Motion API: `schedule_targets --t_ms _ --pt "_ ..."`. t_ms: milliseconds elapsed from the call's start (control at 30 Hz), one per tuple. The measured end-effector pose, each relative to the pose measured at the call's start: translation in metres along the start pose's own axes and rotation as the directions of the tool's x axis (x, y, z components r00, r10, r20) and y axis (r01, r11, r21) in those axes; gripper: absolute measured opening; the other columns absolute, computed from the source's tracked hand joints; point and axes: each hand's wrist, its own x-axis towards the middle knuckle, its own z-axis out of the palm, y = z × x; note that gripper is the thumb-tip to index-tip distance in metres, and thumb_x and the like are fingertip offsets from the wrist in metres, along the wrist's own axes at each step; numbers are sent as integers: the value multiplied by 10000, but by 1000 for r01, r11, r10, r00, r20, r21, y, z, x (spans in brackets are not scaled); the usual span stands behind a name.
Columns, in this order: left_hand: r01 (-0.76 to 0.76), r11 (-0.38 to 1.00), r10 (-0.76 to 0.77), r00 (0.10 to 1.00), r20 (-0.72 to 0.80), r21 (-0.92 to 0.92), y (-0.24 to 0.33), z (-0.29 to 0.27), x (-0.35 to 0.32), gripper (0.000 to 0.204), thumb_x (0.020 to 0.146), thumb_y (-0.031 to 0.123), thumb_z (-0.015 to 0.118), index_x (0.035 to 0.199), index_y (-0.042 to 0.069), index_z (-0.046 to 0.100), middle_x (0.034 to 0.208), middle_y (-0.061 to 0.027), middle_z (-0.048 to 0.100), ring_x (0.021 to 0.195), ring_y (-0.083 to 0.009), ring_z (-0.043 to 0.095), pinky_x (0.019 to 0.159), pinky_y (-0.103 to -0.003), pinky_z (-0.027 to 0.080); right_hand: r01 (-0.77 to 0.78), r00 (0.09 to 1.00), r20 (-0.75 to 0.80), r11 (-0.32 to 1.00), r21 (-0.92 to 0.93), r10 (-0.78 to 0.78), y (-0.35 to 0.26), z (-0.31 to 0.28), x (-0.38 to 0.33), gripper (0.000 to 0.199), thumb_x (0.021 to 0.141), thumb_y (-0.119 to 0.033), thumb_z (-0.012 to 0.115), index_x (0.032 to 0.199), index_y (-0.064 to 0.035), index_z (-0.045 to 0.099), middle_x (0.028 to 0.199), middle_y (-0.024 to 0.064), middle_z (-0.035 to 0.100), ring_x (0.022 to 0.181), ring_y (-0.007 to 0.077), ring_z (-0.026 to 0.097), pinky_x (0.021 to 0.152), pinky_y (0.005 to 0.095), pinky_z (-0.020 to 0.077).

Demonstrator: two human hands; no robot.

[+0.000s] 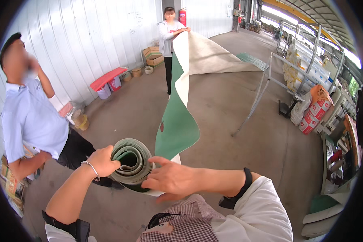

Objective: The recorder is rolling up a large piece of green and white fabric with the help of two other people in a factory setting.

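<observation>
A thick roll of green sheet flooring with a pale backing (130, 171) stands on end in front of me, its coiled edge turned up. My left hand (103, 162) is closed on the roll's left rim, thumb over the coiled layers. Against its right side rests my right hand (171, 177), fingers stretched and spread. From the roll a loose, twisted length of the sheet (177, 125) runs away from me. Its far part is held up by a standing person (167, 38) with both hands, and the pale backing shows beyond.
At left stands a person in a light blue shirt (36, 117), one hand raised to the head. Along the white wall are a red board on buckets (108, 78) and cardboard boxes (153, 56). On the right are a metal frame (259, 92), stacked sacks (315, 111) and sheet rolls (324, 218).
</observation>
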Motion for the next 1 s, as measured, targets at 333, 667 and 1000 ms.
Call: schedule_targets --t_ms 333,667,1000 --pt "-737 517 679 663 315 436 5 -13 -4 252 689 50 670 931 119 671 1015 -64 700 1141 -254 610 1003 -441 453 -122 993 -15 980 -155 121 40 29 -9 588 738 -238 822 1247 -80 576 1279 114 552 1181 255 563 1096 566 350" --pt "8 1000 -4 978 -209 18 -35 4 -1 1018 757 220 715 1535 -50 116 1515 -301 335 1363 -430 418 1115 -405 384 -82 982 -178 989 -122 59 37 23 36 980 608 -295 898 1439 -100 418 1474 148 363 1338 318 434 1150 523 331" --pt "-381 643 290 924 -249 -664 -85 23 26 890 889 112 644 1582 81 86 1537 -186 377 1381 -273 423 1157 -403 304 125 992 34 933 -337 -121 85 16 86 550 743 -321 788 1196 -89 582 1203 76 611 1221 212 534 1147 434 347"
